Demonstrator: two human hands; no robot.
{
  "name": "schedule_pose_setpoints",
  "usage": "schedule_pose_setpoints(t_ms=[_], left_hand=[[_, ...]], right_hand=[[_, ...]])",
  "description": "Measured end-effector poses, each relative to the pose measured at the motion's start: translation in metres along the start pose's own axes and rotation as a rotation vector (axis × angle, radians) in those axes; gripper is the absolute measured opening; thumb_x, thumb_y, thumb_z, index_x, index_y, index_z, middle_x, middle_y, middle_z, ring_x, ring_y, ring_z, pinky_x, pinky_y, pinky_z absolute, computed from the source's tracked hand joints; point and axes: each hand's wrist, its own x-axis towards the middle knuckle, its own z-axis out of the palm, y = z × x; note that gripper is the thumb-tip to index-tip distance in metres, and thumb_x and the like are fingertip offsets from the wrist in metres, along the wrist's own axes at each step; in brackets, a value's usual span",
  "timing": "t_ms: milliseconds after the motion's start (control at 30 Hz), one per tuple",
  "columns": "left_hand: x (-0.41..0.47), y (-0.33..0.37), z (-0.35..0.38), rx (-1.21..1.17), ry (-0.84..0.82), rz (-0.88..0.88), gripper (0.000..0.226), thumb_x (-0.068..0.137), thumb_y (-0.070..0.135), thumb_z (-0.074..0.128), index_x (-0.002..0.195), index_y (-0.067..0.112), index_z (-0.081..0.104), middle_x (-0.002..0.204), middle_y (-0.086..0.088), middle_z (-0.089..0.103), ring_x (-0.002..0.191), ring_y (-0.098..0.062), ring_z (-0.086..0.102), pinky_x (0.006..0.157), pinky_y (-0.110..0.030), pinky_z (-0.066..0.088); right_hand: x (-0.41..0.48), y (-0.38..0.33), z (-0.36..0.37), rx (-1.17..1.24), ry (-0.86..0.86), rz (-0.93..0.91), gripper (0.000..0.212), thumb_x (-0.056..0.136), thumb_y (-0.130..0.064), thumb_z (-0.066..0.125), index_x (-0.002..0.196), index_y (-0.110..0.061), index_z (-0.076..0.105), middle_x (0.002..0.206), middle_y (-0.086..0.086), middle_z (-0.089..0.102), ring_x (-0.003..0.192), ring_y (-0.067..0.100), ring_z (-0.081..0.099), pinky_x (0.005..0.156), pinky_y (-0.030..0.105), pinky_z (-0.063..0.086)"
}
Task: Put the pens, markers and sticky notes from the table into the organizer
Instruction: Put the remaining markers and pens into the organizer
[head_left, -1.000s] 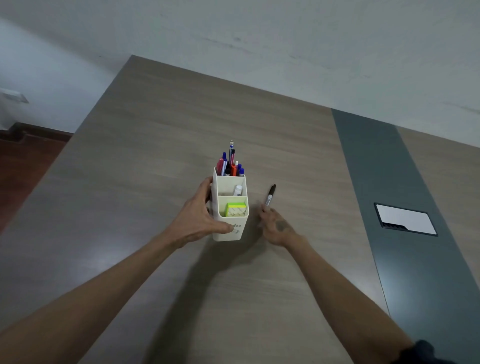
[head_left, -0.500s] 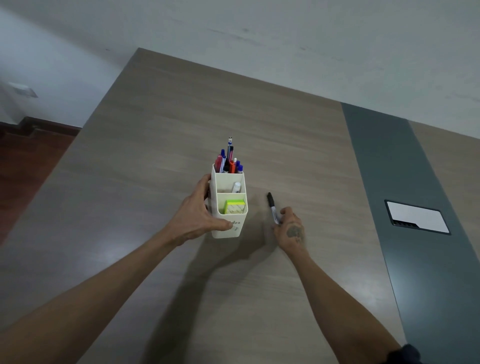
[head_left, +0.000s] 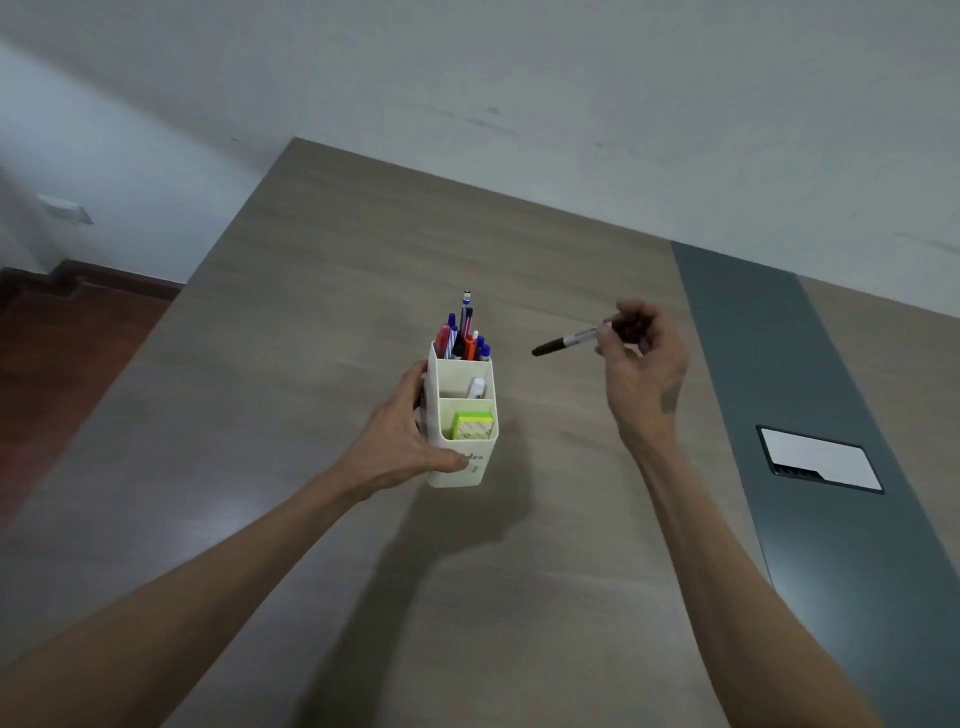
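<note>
Fingers of your right hand (head_left: 641, 371) pinch the black marker (head_left: 563, 343) at the organizer's (head_left: 462, 415) two o'clock; your left hand (head_left: 400, 447) grips the organizer.

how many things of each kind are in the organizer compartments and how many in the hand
Back compartment, pens: about 8, tightly bunched, so the count is rough
Middle compartment, white marker: 1
Front compartment, sticky notes: 1 pad
Right hand, black marker: 1
Total: about 11
</note>
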Motion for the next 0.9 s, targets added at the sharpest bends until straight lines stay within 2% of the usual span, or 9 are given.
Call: schedule_pose_setpoints(t_ms=[100, 167, 233, 367, 467, 700, 800, 900], left_hand=[[0.001, 0.011, 0.000, 0.023, -0.006, 0.018, 0.118, 0.048, 0.039, 0.094, 0.148, 0.045, 0.031, 0.136, 0.019, 0.060, 0.123, -0.004, 0.062, 0.093, -0.026, 0.056], [0.001, 0.017, 0.001, 0.034, -0.009, 0.035, 0.115, 0.054, 0.032, 0.096, 0.146, 0.045, 0.030, 0.138, 0.017, 0.059, 0.126, -0.008, 0.060, 0.099, -0.033, 0.056], [-0.001, 0.022, 0.001, 0.034, -0.019, 0.049, 0.113, 0.058, 0.026, 0.097, 0.145, 0.046, 0.028, 0.138, 0.016, 0.057, 0.125, -0.008, 0.059, 0.102, -0.035, 0.054], [-0.007, 0.030, 0.000, 0.026, -0.030, 0.068, 0.120, 0.049, 0.043, 0.092, 0.151, 0.040, 0.028, 0.145, 0.011, 0.056, 0.130, -0.012, 0.059, 0.105, -0.037, 0.054], [-0.010, 0.032, -0.002, 0.028, -0.023, 0.076, 0.126, 0.048, 0.044, 0.092, 0.155, 0.034, 0.027, 0.146, 0.009, 0.056, 0.132, -0.015, 0.058, 0.106, -0.040, 0.054], [-0.018, 0.033, -0.002, 0.037, -0.019, 0.094, 0.126, 0.049, 0.039, 0.093, 0.156, 0.037, 0.026, 0.144, 0.012, 0.058, 0.129, -0.012, 0.060, 0.106, -0.039, 0.054], [-0.019, 0.036, 0.000, 0.034, -0.023, 0.118, 0.123, 0.050, 0.038, 0.094, 0.153, 0.042, 0.027, 0.143, 0.014, 0.058, 0.127, -0.006, 0.061, 0.100, -0.027, 0.053], [-0.019, 0.042, 0.001, 0.012, -0.010, 0.149, 0.118, 0.051, 0.033, 0.094, 0.147, 0.050, 0.029, 0.138, 0.018, 0.060, 0.120, 0.000, 0.064, 0.092, -0.016, 0.053]], right_hand=[[0.009, -0.055, 0.000, 0.119, -0.013, -0.113, 0.030, 0.088, -0.002, 0.068, 0.115, -0.007, 0.055, 0.096, 0.008, 0.065, 0.087, 0.019, 0.066, 0.071, 0.037, 0.061], [0.009, -0.079, 0.005, 0.116, -0.073, -0.172, 0.031, 0.089, -0.004, 0.068, 0.115, -0.007, 0.053, 0.098, 0.011, 0.064, 0.086, 0.023, 0.068, 0.070, 0.036, 0.062], [0.006, -0.093, 0.014, 0.061, -0.118, -0.239, 0.030, 0.089, -0.005, 0.070, 0.114, -0.006, 0.053, 0.096, 0.005, 0.064, 0.083, 0.019, 0.069, 0.069, 0.030, 0.061], [-0.002, -0.097, 0.032, -0.036, -0.147, -0.326, 0.028, 0.088, -0.007, 0.071, 0.112, -0.006, 0.057, 0.093, -0.001, 0.065, 0.078, 0.008, 0.068, 0.066, 0.015, 0.056], [-0.006, -0.094, 0.038, -0.061, -0.150, -0.352, 0.027, 0.089, -0.007, 0.071, 0.112, -0.005, 0.057, 0.093, 0.000, 0.065, 0.077, 0.009, 0.067, 0.065, 0.015, 0.056], [-0.010, -0.090, 0.043, -0.095, -0.162, -0.404, 0.024, 0.090, -0.010, 0.069, 0.111, -0.005, 0.058, 0.093, 0.001, 0.065, 0.077, 0.012, 0.067, 0.065, 0.015, 0.057], [-0.012, -0.090, 0.047, -0.108, -0.188, -0.413, 0.020, 0.090, -0.011, 0.071, 0.106, -0.005, 0.061, 0.093, 0.002, 0.066, 0.076, 0.013, 0.067, 0.064, 0.019, 0.059], [-0.016, -0.080, 0.052, -0.216, -0.249, -0.497, 0.013, 0.088, -0.014, 0.072, 0.097, -0.007, 0.067, 0.089, 0.003, 0.068, 0.073, 0.014, 0.066, 0.063, 0.030, 0.059]])
